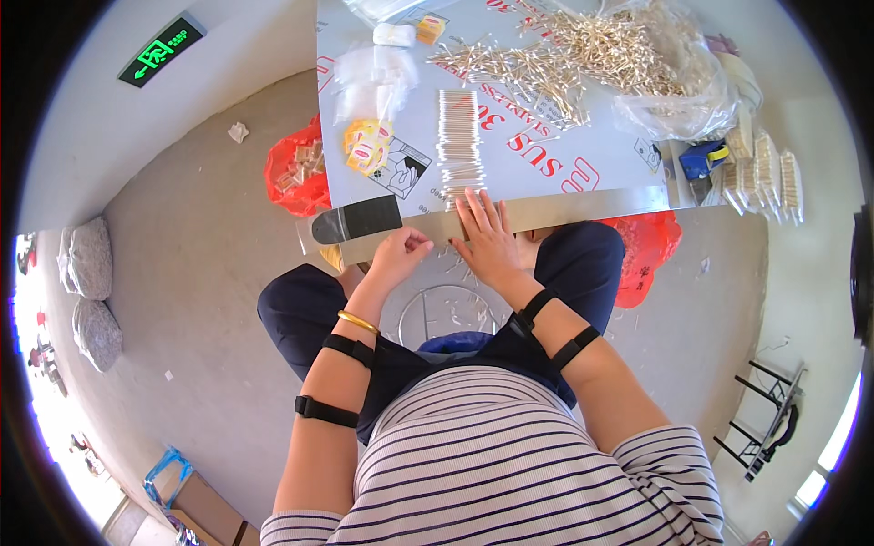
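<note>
A long column of cotton swabs (459, 129) lies side by side on the table, running toward its near edge. My right hand (490, 241) rests at the near end of this column, fingers stretched and spread, the fingertips touching the last swabs. Just off the table edge, to the left, is my left hand (398, 259) with its fingers curled together; what they hold, if anything, is hidden. A black strip (371, 218) lies along the table edge beside it. Farther back, a large heap of loose swabs (546, 77) spills out of a clear plastic bag (678, 114).
Clear small bags (369, 82) and yellow-and-white labels (367, 146) lie at the table's left. At its right edge are a blue tape dispenser (701, 160) and several packed swab bundles (767, 173). Red plastic bags (293, 173) sit below the table.
</note>
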`<state>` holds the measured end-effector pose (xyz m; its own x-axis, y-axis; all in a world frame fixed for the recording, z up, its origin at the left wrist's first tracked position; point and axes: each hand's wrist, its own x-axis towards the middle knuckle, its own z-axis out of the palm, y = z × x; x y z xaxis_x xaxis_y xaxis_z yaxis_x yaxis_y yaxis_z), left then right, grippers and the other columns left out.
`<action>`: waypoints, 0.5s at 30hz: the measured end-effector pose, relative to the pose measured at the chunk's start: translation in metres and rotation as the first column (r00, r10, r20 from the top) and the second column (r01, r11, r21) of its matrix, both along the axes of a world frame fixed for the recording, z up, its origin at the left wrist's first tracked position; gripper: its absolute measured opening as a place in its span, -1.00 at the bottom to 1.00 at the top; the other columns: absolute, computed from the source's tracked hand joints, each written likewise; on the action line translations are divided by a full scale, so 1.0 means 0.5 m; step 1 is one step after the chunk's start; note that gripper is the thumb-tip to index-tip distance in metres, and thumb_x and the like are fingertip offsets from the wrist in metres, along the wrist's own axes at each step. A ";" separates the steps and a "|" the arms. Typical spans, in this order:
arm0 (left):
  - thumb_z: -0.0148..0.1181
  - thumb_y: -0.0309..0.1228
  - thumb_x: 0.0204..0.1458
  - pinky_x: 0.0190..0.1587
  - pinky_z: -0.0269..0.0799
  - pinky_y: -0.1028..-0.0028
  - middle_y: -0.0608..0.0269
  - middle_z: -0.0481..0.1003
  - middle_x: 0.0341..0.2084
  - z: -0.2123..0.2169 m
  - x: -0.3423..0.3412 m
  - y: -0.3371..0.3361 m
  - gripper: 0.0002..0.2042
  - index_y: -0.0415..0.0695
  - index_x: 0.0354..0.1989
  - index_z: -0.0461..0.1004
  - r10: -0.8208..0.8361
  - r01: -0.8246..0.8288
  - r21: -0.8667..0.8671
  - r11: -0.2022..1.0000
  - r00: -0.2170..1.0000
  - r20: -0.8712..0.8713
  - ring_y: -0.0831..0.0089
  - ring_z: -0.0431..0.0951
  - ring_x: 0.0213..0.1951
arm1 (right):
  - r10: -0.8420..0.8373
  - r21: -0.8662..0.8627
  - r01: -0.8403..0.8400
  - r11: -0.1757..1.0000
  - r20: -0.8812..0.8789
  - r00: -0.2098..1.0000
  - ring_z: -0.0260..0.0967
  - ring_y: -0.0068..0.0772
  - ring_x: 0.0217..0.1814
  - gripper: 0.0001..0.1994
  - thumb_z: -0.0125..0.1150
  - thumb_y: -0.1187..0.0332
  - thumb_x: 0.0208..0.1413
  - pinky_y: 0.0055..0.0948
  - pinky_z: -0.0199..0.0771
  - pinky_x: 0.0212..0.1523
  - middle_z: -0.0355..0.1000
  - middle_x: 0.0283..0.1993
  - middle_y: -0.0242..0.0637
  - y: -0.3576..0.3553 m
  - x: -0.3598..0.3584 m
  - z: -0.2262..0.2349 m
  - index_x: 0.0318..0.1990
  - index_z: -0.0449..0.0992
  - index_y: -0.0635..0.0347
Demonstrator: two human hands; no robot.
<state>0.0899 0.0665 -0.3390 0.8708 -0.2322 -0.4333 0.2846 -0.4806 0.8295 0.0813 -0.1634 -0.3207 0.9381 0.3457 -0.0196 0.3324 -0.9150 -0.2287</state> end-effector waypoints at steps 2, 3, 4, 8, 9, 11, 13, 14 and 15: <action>0.39 -0.24 0.14 -0.19 0.54 0.40 0.21 0.62 -0.40 -0.002 -0.001 0.001 -0.72 -0.21 -0.15 0.62 0.001 -0.001 0.002 1.000 1.000 0.019 0.42 0.60 -0.33 | 0.000 0.021 -0.001 1.000 0.040 0.999 -0.19 -0.03 0.70 -0.21 0.24 0.00 0.25 0.16 -0.16 0.60 -0.11 0.66 -0.18 0.002 0.003 0.000 0.52 0.14 0.18; 0.38 -0.23 0.14 -0.18 0.54 0.39 0.21 0.62 -0.39 -0.002 -0.002 0.000 -0.72 -0.21 -0.15 0.62 0.004 -0.004 0.007 1.000 1.000 0.008 0.41 0.60 -0.33 | -0.013 0.009 0.013 1.000 0.022 1.000 -0.19 -0.03 0.69 -0.22 0.23 0.00 0.26 0.16 -0.16 0.60 -0.11 0.66 -0.18 0.003 0.004 0.000 0.52 0.14 0.18; 0.38 -0.23 0.14 -0.18 0.54 0.39 0.21 0.62 -0.39 -0.003 -0.002 0.000 -0.72 -0.21 -0.15 0.62 0.001 -0.001 0.002 1.000 1.000 0.020 0.41 0.60 -0.33 | -0.009 0.018 0.008 1.000 0.043 0.999 -0.19 -0.03 0.69 -0.22 0.23 0.00 0.26 0.16 -0.16 0.60 -0.11 0.66 -0.18 0.005 0.005 0.001 0.52 0.14 0.18; 0.38 -0.23 0.14 -0.19 0.54 0.38 0.20 0.63 -0.39 -0.006 -0.002 0.001 -0.72 -0.20 -0.15 0.63 0.014 -0.014 -0.012 1.000 0.999 0.028 0.40 0.61 -0.33 | -0.005 0.010 0.004 1.000 0.043 0.999 -0.19 -0.03 0.70 -0.24 0.21 -0.01 0.28 0.17 -0.16 0.60 -0.11 0.66 -0.18 0.007 0.003 0.007 0.51 0.16 0.20; 0.38 -0.22 0.14 -0.19 0.54 0.39 0.20 0.63 -0.39 -0.007 -0.002 0.002 -0.72 -0.20 -0.15 0.63 0.014 -0.014 -0.007 1.000 1.000 0.020 0.40 0.61 -0.33 | -0.006 -0.009 0.006 1.000 0.003 1.000 -0.20 -0.04 0.70 -0.24 0.20 -0.01 0.28 0.18 -0.16 0.60 -0.11 0.66 -0.18 0.007 0.003 0.009 0.51 0.16 0.21; 0.38 -0.22 0.14 -0.19 0.54 0.38 0.20 0.63 -0.39 -0.009 0.002 0.003 -0.72 -0.20 -0.15 0.63 0.008 -0.008 0.006 1.000 1.000 0.024 0.39 0.61 -0.33 | 0.000 -0.004 0.001 1.000 0.046 0.999 -0.20 -0.04 0.70 -0.24 0.19 -0.02 0.29 0.18 -0.16 0.60 -0.11 0.66 -0.19 0.010 0.008 0.010 0.50 0.17 0.22; 0.37 -0.22 0.14 -0.19 0.55 0.38 0.19 0.64 -0.39 -0.010 0.002 0.003 -0.72 -0.20 -0.16 0.63 0.000 0.000 0.021 1.000 1.000 0.010 0.39 0.62 -0.33 | -0.003 -0.014 0.004 1.000 0.062 0.998 -0.21 -0.04 0.70 -0.25 0.18 -0.03 0.29 0.18 -0.16 0.60 -0.11 0.66 -0.20 0.013 0.013 0.010 0.50 0.18 0.23; 0.37 -0.22 0.14 -0.20 0.55 0.37 0.19 0.64 -0.39 -0.011 0.002 0.003 -0.71 -0.20 -0.16 0.62 0.004 -0.004 0.017 1.000 1.000 0.016 0.38 0.63 -0.33 | 0.000 -0.022 0.001 1.000 0.061 0.998 -0.22 -0.04 0.70 -0.25 0.18 -0.03 0.30 0.18 -0.16 0.60 -0.11 0.66 -0.20 0.015 0.015 0.010 0.49 0.19 0.23; 0.38 -0.22 0.14 -0.20 0.55 0.37 0.18 0.65 -0.39 -0.011 0.003 0.003 -0.71 -0.21 -0.16 0.62 0.011 -0.011 0.018 1.000 1.000 -0.001 0.38 0.63 -0.33 | 0.002 -0.036 0.000 0.999 0.063 0.998 -0.22 -0.05 0.71 -0.26 0.17 -0.03 0.30 0.18 -0.16 0.60 -0.11 0.66 -0.21 0.016 0.018 0.011 0.49 0.20 0.24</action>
<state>0.0916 0.0681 -0.3447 0.8730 -0.2151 -0.4377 0.2903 -0.4921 0.8207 0.0905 -0.1555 -0.3153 0.9375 0.3469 0.0274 0.3462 -0.9220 -0.1736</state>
